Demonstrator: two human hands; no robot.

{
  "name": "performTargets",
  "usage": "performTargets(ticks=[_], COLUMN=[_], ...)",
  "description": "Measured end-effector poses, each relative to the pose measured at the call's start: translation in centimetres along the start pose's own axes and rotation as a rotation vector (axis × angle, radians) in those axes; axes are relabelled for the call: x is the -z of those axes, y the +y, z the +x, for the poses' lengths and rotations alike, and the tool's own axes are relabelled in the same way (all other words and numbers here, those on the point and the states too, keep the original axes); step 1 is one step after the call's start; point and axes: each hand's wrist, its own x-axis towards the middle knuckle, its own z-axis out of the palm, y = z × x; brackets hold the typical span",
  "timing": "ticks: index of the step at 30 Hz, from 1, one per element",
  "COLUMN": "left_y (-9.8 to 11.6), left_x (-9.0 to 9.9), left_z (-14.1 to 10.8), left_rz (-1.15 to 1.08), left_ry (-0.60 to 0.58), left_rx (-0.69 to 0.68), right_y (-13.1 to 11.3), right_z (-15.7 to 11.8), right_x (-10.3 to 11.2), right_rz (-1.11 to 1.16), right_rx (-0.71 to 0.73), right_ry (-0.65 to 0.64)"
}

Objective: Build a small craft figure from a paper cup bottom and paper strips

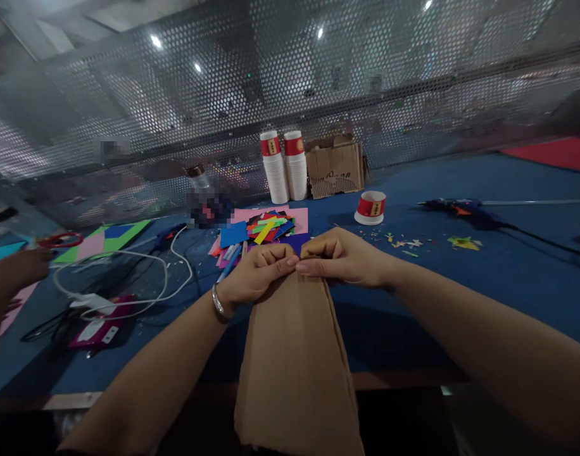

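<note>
A long piece of brown cardboard stretches from the bottom of the view up to both hands, over the table's front edge. My left hand, with a silver bangle at the wrist, pinches its far edge between thumb and curled fingers. Right beside it, my right hand grips the same edge, the two thumbs nearly touching. Just beyond the hands lies a pile of coloured paper strips on pink paper, with several pens at its near left side.
Two stacks of paper cups and a cardboard box stand by the perforated screen. A single cup, paper scraps and a glue gun are right. Cables, a purple power strip and another person's hand are left.
</note>
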Motion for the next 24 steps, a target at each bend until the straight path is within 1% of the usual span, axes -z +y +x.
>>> performTargets(ticks=[3, 5, 7, 10, 14, 16, 18, 20, 21, 23, 24], left_y=[0.0, 0.0, 0.0, 0.0, 0.4, 0.7, 1.1, 1.5, 1.7, 2.2, 2.3], left_x=[-0.3, -0.2, 0.0, 0.2, 0.3, 0.5, 1.1, 1.9, 2.3, 2.9, 3.0], left_z=[0.2, 0.3, 0.4, 0.4, 0.3, 0.2, 0.0, -0.3, -0.5, -0.8, -0.9], left_rz=[-0.109, -0.094, -0.027, 0.091, 0.129, 0.142, 0.145, 0.122, 0.114, 0.163, 0.214], left_ry=[0.013, 0.04, 0.062, 0.062, 0.02, -0.026, -0.105, -0.23, -0.301, -0.436, -0.466], left_rx=[0.038, 0.022, -0.009, -0.025, -0.023, 0.005, 0.067, 0.139, 0.153, 0.167, 0.168], right_y=[0.0, 0.2, 0.4, 0.6, 0.5, 0.3, 0.3, 0.3, 0.3, 0.6, 0.9], right_z=[0.1, 0.2, 0.4, 0.5, 0.3, 0.2, 0.1, 0.2, 0.2, 0.3, 0.4], right_x=[-0.2, -0.2, -0.1, 0.2, 0.3, 0.1, -0.2, -0.6, -0.7, -0.8, -0.8], right_rz=[0.004, -0.003, -0.005, 0.027, 0.122, 0.143, 0.122, 0.09, 0.074, 0.032, -0.001], right_rx=[0.048, 0.063, 0.037, -0.057, -0.153, -0.171, -0.153, -0.108, -0.089, -0.066, -0.065], right_ry=[0.041, 0.076, 0.095, 0.047, -0.044, -0.082, -0.13, -0.191, -0.219, -0.26, -0.269])
